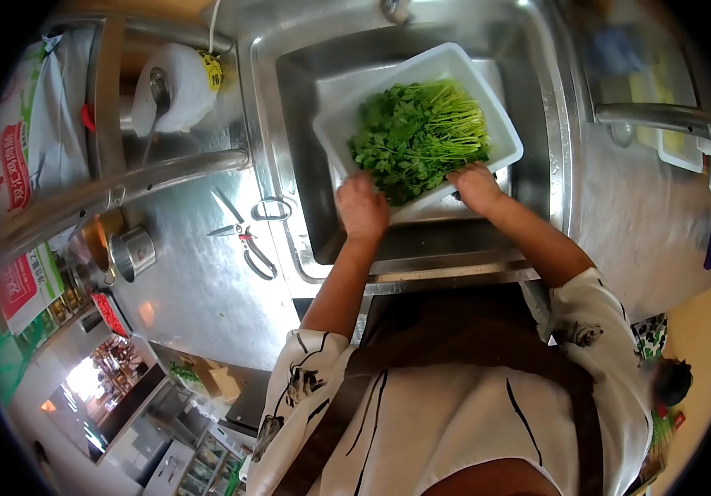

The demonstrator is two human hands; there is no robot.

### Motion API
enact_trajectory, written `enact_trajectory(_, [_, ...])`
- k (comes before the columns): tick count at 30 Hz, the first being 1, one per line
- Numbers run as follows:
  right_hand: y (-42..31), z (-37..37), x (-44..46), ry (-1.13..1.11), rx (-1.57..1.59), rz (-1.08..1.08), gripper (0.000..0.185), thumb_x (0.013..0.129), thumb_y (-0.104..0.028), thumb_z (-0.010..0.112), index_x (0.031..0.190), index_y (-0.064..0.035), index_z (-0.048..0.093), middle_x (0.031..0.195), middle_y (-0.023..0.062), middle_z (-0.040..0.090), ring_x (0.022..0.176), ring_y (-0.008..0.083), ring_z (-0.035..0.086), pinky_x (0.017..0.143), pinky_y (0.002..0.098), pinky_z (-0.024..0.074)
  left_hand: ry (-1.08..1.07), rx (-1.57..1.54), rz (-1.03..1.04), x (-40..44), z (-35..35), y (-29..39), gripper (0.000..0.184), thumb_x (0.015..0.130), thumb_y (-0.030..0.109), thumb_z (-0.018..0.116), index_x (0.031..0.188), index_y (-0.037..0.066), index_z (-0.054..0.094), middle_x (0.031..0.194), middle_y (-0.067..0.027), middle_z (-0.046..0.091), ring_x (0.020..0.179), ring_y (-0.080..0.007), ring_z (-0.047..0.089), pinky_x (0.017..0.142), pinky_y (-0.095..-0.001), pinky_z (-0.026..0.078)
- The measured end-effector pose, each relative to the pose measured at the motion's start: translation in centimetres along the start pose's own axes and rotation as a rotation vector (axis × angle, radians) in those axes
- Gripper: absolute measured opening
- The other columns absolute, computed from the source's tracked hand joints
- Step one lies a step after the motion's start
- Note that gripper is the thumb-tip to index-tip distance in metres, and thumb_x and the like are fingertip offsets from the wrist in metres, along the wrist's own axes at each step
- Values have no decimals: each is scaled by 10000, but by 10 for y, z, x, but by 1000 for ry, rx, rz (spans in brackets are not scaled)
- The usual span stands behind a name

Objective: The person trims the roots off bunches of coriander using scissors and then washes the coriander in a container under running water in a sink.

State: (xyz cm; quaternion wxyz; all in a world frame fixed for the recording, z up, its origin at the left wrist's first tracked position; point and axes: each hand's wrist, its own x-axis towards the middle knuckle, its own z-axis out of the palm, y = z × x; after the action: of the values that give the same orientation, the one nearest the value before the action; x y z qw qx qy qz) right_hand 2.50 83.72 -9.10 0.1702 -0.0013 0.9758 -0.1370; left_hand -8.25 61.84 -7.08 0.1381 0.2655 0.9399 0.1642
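Note:
A white rectangular tub (500, 124) sits tilted inside the steel sink (306, 157). Leafy green herbs (409, 136) fill much of it, leaves toward the left and pale stems toward the upper right. At the tub's lower left corner is my left hand (362, 205), blurred, against the edge of the leaves; its fingertips are hard to make out. My right hand (476, 188) is at the tub's near edge on the right, with curled fingers touching the lower leaves and rim. What lies under its fingers is partly hidden.
Open scissors (244, 233) with red and black handles lie on the steel counter left of the sink. Beyond them are a metal cup (133, 253), a white round container (175, 89) with a spoon, and a metal rail (165, 175). A faucet (395, 10) stands behind the sink.

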Motion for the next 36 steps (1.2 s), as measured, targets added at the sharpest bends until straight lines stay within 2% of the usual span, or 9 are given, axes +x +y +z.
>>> enact_trajectory(1, [-8, -3, 3, 23, -20, 21, 245, 739, -73, 478, 956, -58, 592, 778, 102, 627, 794, 279, 602, 771, 399, 450, 35, -14, -140, 1, 3, -1, 635, 731, 176, 649, 1257, -3, 343, 1344, -211, 274, 1215, -370, 296, 954, -470, 316])
enact_trajectory(8, [-25, -1, 15, -300, 347, 117, 266, 780, -132, 529, 1024, -35, 574, 938, 171, 613, 906, 306, 586, 767, 385, 464, -206, -35, -319, 22, 2, -14, 689, 737, 180, 633, 1291, -39, 287, 1400, -232, 138, 1263, -419, 212, 1011, -487, 252])
enact_trajectory(12, [-22, -53, 24, 318, 881, 276, 390, 789, -228, 620, 1118, -30, 547, 1009, 167, 600, 928, 296, 582, 822, 353, 454, 82, 16, -165, 28, -9, 0, 649, 730, 154, 632, 1270, -35, 326, 1372, -246, 211, 1261, -414, 230, 1017, -477, 253])
enact_trajectory(14, [-12, -68, 46, 563, 873, 192, 347, 817, -223, 598, 1086, -9, 551, 983, 148, 608, 900, 263, 590, 802, 328, 465, 189, -130, 280, 37, -15, 9, 609, 729, 124, 622, 1256, -23, 355, 1343, -238, 281, 1252, -409, 262, 1021, -474, 247])
enact_trajectory(17, [-19, -88, 56, 736, 1950, 518, 274, 851, -158, 556, 1075, -6, 509, 1005, 128, 572, 933, 256, 552, 813, 348, 455, 94, -172, 449, 72, -30, 42, 589, 749, 123, 613, 1260, -19, 356, 1339, -204, 315, 1257, -374, 279, 1029, -457, 242])
enact_trajectory(18, [-23, -76, 54, 737, 1953, 536, 274, 851, -158, 556, 1075, -6, 509, 1005, 128, 572, 933, 256, 552, 813, 348, 455, 15, -193, 523, 86, -27, 48, 579, 769, 145, 605, 1264, -19, 354, 1347, -192, 315, 1266, -355, 275, 1036, -444, 238])
enact_trajectory(20, [-33, -32, 51, 375, 2349, 1168, 302, 850, -184, 547, 1088, -12, 480, 1037, 129, 549, 896, 250, 534, 803, 379, 449, -75, -156, 575, 115, -5, 54, 569, 799, 201, 576, 1273, -19, 350, 1353, -192, 310, 1272, -339, 272, 1044, -427, 229])
enact_trajectory(26, [-41, 55, 79, 508, 2446, 1299, 329, 850, -226, 528, 1121, -46, 484, 1118, 117, 522, 981, 226, 497, 832, 420, 420, -384, 165, 655, 178, 54, 69, 633, 877, 404, 437, 1312, -33, 298, 1379, -189, 280, 1294, -300, 244, 1065, -392, 197])
enact_trajectory(36, [-36, 30, 103, 937, 2314, 1472, 567, 772, -277, 667, 1221, -13, 442, 1206, 102, 475, 1041, 219, 487, 838, 356, 430, -737, 195, 343, 215, 67, 88, 900, 592, 636, 642, 1120, -76, 488, 1132, -241, 529, 1066, -333, 516, 916, -376, 395])
